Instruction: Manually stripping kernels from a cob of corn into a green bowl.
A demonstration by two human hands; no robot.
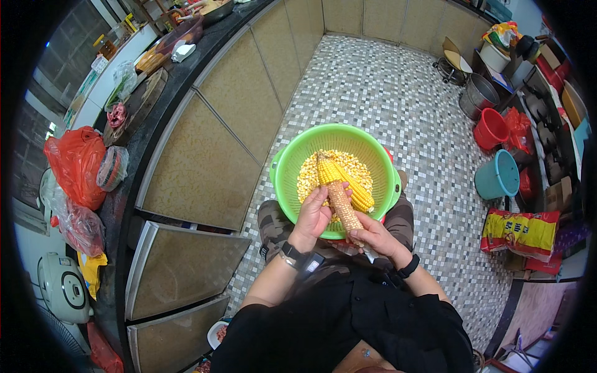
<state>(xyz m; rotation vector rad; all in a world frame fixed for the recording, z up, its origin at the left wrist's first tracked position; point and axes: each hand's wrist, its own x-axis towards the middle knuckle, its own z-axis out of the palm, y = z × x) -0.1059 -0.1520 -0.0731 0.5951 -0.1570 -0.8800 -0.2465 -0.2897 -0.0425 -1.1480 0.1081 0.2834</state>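
In front of me stands a green plastic colander (280, 175) with loose yellow corn kernels (308, 177) in it. Two corn ears (359, 193) still covered in kernels appear to lie on top of them. Between my hands is a mostly bare tan corn cob (343, 207), tilted over the colander's near side. My left hand (313, 219) holds its upper part, with fingertips showing past its far side. Around the lower end my right hand (380, 235) is closed, and a pale tip sticks out below it.
A cabinet door (186, 270) stands ajar at my left, beneath a dark countertop (154, 135) with bags and a chopping board (140, 109). To the right are a red bucket (491, 128), a teal bucket (496, 175) and a red-yellow packet (520, 233). A white bowl (214, 335) sits low left.
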